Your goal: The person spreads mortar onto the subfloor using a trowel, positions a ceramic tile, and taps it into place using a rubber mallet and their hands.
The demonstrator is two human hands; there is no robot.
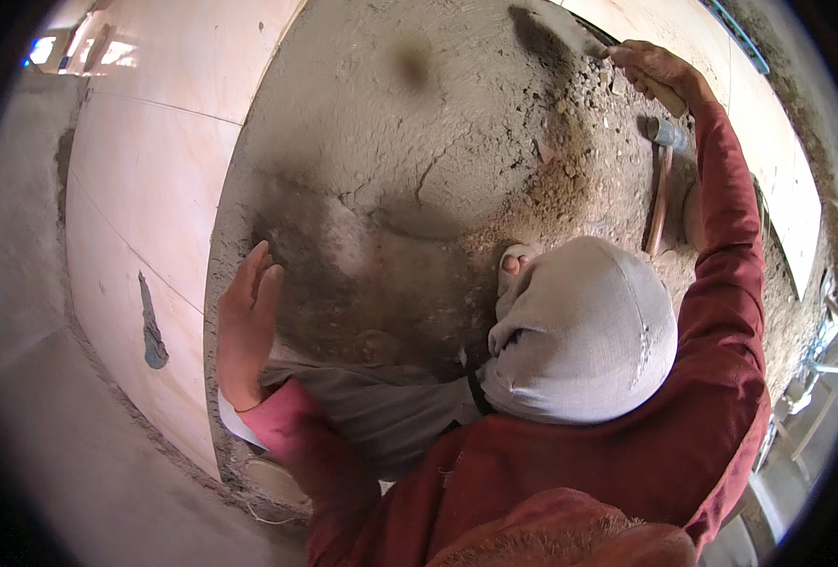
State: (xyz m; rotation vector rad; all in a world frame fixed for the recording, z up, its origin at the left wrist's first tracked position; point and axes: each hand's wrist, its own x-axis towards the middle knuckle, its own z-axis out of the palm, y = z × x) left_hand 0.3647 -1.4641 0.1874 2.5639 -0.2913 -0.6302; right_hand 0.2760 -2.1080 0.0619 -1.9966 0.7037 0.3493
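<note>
At the far right my right hand (660,76) is closed around the wooden handle (666,98) of a trowel. The trowel's blurred grey blade (593,44) meets the mortar's far edge, beside the tile. My left hand (247,321), fingers stretched out and holding nothing, is by the edge of the left-hand tiles. Between the hands spreads a bed of grey mortar (372,104), cracked on its near side. A hammer (665,132) with a dark grey head and wooden handle lies below my right hand.
Pale tiles (154,180) run along the left, bearing a tapering dark grey patch (153,326). More tiles (783,161) edge the right. Loose rubble (565,175) borders the mortar. My grey-clothed knee (584,331) and bare toes (513,263) are close by. Clutter (806,397) stands far right.
</note>
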